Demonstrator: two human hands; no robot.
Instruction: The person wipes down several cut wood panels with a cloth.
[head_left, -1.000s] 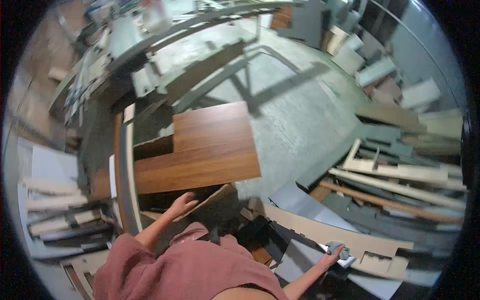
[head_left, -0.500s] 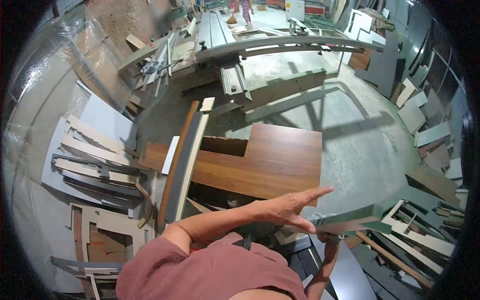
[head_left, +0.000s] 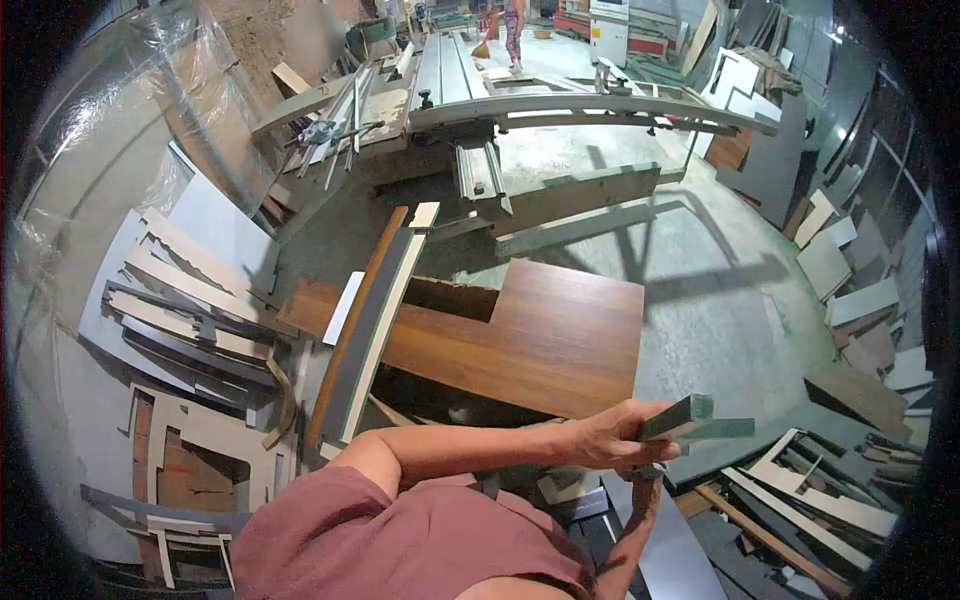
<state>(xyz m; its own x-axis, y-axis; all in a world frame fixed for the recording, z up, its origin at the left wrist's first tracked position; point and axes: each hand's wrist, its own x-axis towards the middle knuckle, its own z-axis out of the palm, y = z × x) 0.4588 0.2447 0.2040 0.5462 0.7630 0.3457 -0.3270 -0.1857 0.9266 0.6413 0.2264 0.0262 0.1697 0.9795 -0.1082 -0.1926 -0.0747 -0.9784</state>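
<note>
Across the front of my body, my left hand [head_left: 622, 436] is wrapped round a pair of narrow green-edged board strips [head_left: 682, 417]. Their ends point away to the right, with a slight gap in angle between them. Just below, my right hand [head_left: 648, 472] grips the same strips from underneath, its fingers mostly hidden by the left hand. Beyond my forearm lies a wood-grain panel [head_left: 570, 330] with a notch cut in it. Long narrow boards [head_left: 385, 320] lie across that panel's left part.
Ahead stands a sliding-table saw [head_left: 590, 108] with a long rail. Offcuts [head_left: 200, 320] are piled on the left, and more scrap boards [head_left: 790, 500] lie at the lower right. Panels [head_left: 825, 250] lean along the right side. A person [head_left: 514, 35] stands far off near a broom [head_left: 482, 50].
My left hand, spread open before, has closed round the strips. The strips have swung so that their ends now face away to the right. The view has shifted slightly.
</note>
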